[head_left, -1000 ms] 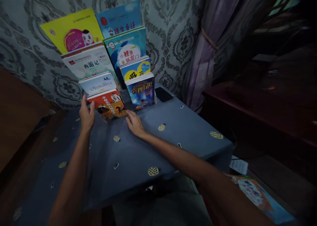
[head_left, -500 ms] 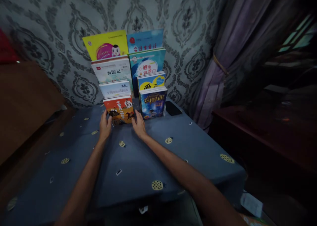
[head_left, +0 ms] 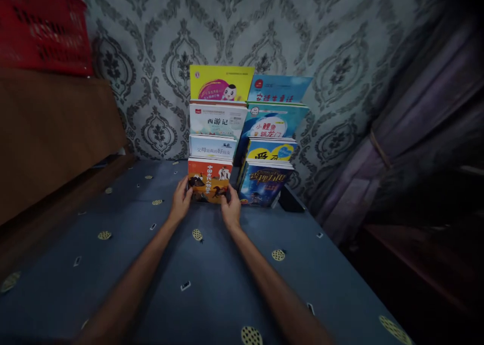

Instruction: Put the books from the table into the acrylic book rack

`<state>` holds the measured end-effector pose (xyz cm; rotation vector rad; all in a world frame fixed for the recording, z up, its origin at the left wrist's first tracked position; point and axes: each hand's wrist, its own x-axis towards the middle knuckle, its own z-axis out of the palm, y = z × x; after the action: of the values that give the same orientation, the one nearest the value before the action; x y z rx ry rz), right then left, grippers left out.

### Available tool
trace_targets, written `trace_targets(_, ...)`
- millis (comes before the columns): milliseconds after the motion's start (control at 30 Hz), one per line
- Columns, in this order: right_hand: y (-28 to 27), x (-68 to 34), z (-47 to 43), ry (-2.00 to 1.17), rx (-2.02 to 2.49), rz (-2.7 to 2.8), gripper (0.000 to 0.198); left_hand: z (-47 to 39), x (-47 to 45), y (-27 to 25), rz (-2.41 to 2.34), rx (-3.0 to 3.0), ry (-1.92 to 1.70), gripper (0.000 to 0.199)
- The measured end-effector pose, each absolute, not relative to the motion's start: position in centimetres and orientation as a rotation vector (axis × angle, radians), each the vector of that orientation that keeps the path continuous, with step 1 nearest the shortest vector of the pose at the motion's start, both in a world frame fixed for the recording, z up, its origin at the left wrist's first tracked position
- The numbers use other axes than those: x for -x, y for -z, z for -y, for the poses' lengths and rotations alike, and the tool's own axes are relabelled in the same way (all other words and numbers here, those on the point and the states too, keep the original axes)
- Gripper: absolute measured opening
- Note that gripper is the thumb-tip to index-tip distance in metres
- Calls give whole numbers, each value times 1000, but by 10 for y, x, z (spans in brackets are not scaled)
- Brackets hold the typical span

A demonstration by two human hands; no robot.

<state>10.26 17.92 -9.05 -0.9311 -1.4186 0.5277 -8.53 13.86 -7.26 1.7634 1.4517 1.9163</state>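
My left hand (head_left: 180,199) grips the left edge of an orange-red book (head_left: 209,178) low down, thumb at the front. On that book's opposite edge, my right hand (head_left: 231,209) holds it the same way. The book stands upright at the front of a stepped row; behind it rise a pale blue book (head_left: 207,147), a white book (head_left: 215,122) and a yellow book (head_left: 221,81). Beside this row, a second one has a dark blue book (head_left: 266,184) in front, then a yellow-and-blue book (head_left: 276,151), a teal book (head_left: 283,119) and a blue book (head_left: 285,87).
A blue tablecloth (head_left: 215,264) with pineapple prints covers the table. A flat black object (head_left: 290,202), like a phone, lies right of the books. At left, a red basket (head_left: 45,32) sits on a brown box (head_left: 56,138). Patterned wall and a tied curtain (head_left: 363,168) stand behind.
My view has swung left, so the books sit farther right in the picture and more of the red basket shows. Both hands stay at the orange-red book's sides.
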Motion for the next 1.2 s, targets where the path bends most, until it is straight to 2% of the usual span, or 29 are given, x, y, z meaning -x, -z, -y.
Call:
trace_targets(200, 84, -101, -176, -609, 926, 1359, 51, -140, 90, 74, -1415, -1758, -1890, 56)
trace_targets(733, 87, -101, -177, -559, 960, 1377, 54, -139, 86, 71, -1483, -1794, -1879, 53)
trace_targets(1200, 59, -95, -181, -450, 982, 1404, 56, -149, 92, 55, -1442, -1730, -1845, 71)
